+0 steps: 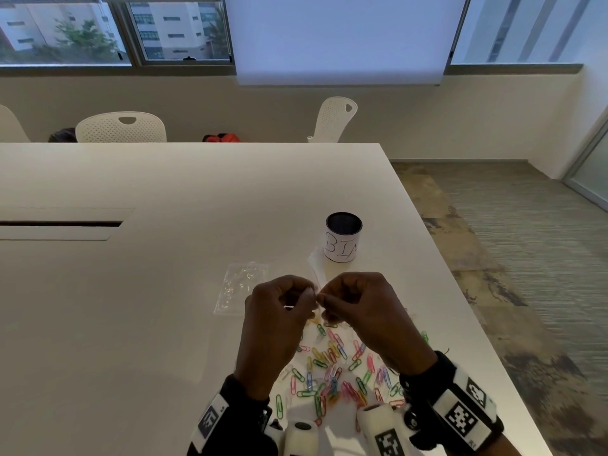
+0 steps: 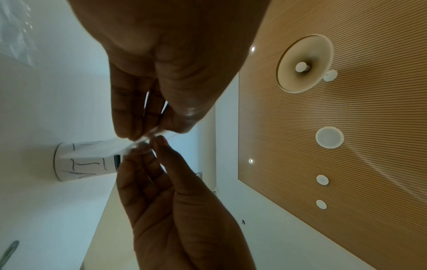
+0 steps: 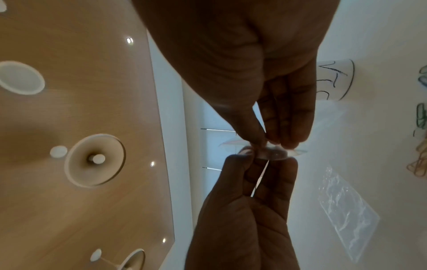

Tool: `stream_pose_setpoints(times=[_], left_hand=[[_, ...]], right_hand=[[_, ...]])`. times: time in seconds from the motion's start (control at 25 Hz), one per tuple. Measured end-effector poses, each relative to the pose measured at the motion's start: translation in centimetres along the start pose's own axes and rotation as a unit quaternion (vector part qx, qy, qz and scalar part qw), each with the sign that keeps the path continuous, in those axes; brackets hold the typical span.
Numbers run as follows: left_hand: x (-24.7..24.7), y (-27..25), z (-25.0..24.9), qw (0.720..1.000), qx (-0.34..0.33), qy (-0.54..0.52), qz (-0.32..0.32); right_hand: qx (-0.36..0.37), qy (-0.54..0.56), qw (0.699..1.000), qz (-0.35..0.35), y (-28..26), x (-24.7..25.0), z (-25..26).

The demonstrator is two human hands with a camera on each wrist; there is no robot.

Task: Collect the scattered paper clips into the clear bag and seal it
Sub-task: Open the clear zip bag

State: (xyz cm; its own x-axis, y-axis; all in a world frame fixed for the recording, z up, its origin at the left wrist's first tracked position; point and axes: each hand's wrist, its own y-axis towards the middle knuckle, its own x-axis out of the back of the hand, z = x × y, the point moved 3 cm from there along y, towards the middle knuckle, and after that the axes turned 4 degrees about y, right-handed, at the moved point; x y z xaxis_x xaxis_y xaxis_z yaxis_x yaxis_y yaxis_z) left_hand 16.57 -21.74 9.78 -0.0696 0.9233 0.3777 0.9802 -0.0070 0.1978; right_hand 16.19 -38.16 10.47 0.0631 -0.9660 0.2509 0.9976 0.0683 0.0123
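Observation:
Several coloured paper clips lie scattered on the white table, right under my wrists. Both hands hover above them, fingertips nearly meeting. My left hand and my right hand each pinch the top edge of a small clear bag. In the left wrist view the left hand grips the thin clear bag between thumb and fingers, facing the right hand. The right wrist view shows the right hand pinching the bag opposite the left hand. I cannot tell whether the bag's mouth is parted.
A second clear bag lies flat on the table left of my hands. A cup marked BIN stands just beyond them. The table's right edge runs close by. White chairs stand at the far side.

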Motion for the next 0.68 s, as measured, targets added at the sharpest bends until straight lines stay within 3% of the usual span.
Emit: stream_pose_setpoints(times=[0.16,0.44,0.6,0.68], left_hand=[[-0.5,0.3,0.0,1.000,0.017,-0.008,-0.010],[-0.5,1.2,0.4,1.000,0.026,0.010,-0.015],[-0.2,1.1,-0.2,0.996,-0.024,0.076,-0.028],[-0.3,0.9,-0.7,0.993,-0.049,0.105,-0.021]], right_hand=[[0.028,-0.054,0.998,-0.020,0.7,-0.1,-0.2],[-0.017,-0.005,0.999,-0.037,1.2,0.0,-1.1],[0.015,-0.091,0.995,-0.042,1.5,-0.2,-0.6],[0.057,-0.080,0.994,-0.050,1.5,-0.5,0.0]])
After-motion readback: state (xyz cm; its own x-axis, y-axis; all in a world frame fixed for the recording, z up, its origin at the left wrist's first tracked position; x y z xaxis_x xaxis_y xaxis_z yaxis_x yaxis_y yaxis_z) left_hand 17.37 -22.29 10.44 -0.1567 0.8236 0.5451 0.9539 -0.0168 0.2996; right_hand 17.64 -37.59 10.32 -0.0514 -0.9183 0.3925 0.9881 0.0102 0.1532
